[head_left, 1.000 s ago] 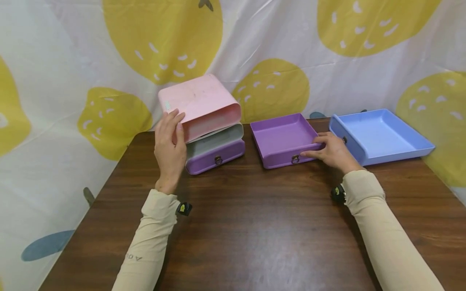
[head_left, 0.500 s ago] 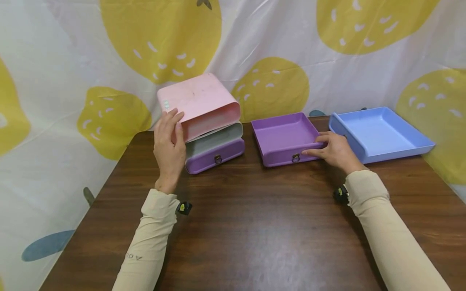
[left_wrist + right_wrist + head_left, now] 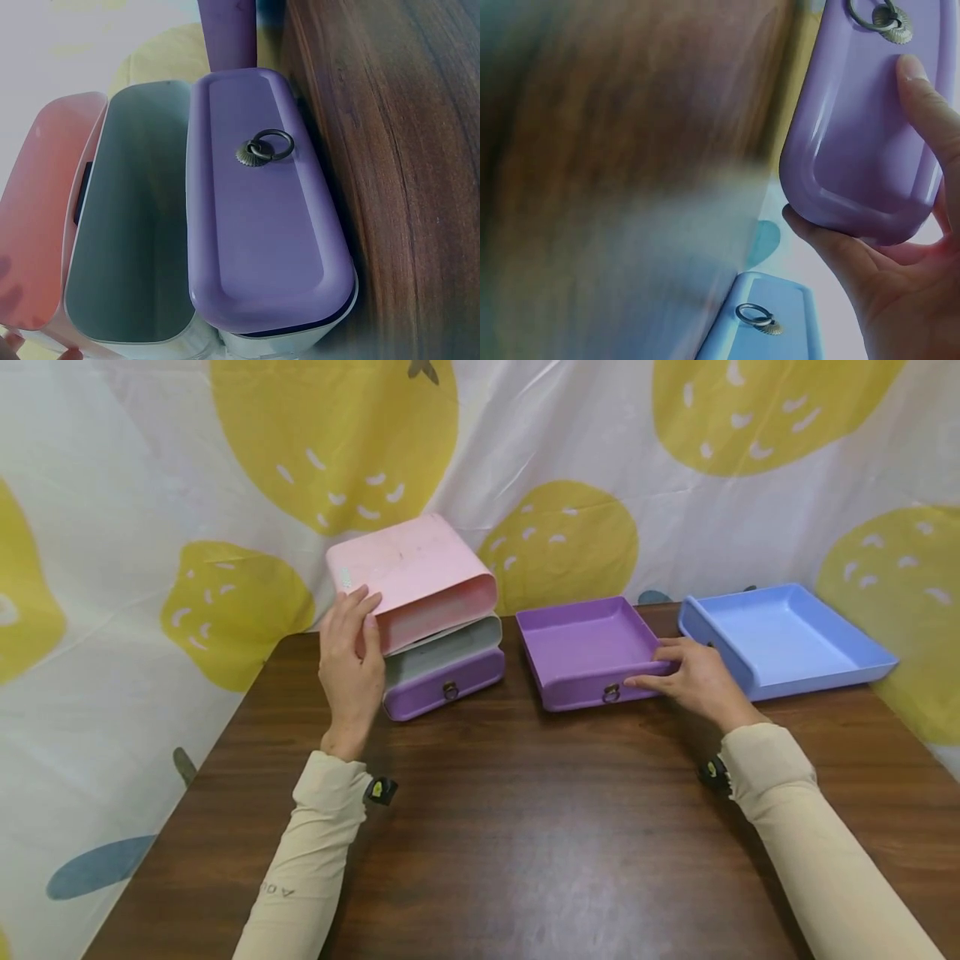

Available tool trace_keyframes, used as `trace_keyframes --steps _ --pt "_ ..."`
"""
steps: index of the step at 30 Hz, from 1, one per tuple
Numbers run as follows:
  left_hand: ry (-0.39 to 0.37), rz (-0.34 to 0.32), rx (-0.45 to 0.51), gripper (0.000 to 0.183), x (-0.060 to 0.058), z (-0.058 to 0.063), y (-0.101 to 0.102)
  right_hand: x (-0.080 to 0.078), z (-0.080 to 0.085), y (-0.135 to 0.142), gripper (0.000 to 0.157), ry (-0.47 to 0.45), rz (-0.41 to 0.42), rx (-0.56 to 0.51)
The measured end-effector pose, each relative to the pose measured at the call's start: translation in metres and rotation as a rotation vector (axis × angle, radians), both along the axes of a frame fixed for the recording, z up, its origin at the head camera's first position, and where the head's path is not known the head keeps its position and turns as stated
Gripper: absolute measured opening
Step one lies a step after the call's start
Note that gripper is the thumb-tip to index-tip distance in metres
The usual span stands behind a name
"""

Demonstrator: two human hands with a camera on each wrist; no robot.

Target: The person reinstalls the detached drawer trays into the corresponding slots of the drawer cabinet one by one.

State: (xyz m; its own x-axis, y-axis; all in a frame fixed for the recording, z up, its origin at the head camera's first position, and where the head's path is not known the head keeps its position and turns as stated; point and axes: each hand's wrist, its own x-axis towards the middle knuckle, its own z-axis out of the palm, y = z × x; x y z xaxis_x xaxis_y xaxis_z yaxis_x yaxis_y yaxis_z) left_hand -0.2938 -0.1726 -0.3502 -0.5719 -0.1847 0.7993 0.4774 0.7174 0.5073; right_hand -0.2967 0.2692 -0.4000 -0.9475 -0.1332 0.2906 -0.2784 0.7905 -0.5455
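Left hand: your left hand lies flat against the left side of the pink drawer case, fingers straight and pointing up, thumb along the case's front edge; it grips nothing.
Pink drawer case: it stands at the back left of the wooden table, tilted up at the front, with two slots open; the left wrist view shows the grey inside of the middle slot.
Shut drawer: a purple drawer with a ring pull fills the bottom slot, flush with the case.
Loose purple drawer: the second purple drawer lies on the table just right of the case, apart from it, open side up, ring pull facing you.
Right hand: your right hand holds that drawer at its front right corner, thumb across the front face near the pull, fingers curled round the corner; the right wrist view shows the thumb on the face and fingers under the edge.
Blue drawer: a blue drawer lies open side up at the far right, just beside your right hand, its ring pull in the wrist view.
Backdrop: a white cloth with yellow fruit shapes hangs behind the table.
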Motion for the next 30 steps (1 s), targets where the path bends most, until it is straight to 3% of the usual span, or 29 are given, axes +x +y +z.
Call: trace_keyframes --steps 8,30 --pt "0.008 -0.003 0.0 0.03 -0.001 -0.001 0.0 0.006 0.0 -0.001 0.038 0.07 0.013 -0.036" --pt "0.006 -0.016 0.009 0.03 -0.001 -0.002 0.0 0.03 0.0 -0.002 0.039 0.179 0.025 0.01"
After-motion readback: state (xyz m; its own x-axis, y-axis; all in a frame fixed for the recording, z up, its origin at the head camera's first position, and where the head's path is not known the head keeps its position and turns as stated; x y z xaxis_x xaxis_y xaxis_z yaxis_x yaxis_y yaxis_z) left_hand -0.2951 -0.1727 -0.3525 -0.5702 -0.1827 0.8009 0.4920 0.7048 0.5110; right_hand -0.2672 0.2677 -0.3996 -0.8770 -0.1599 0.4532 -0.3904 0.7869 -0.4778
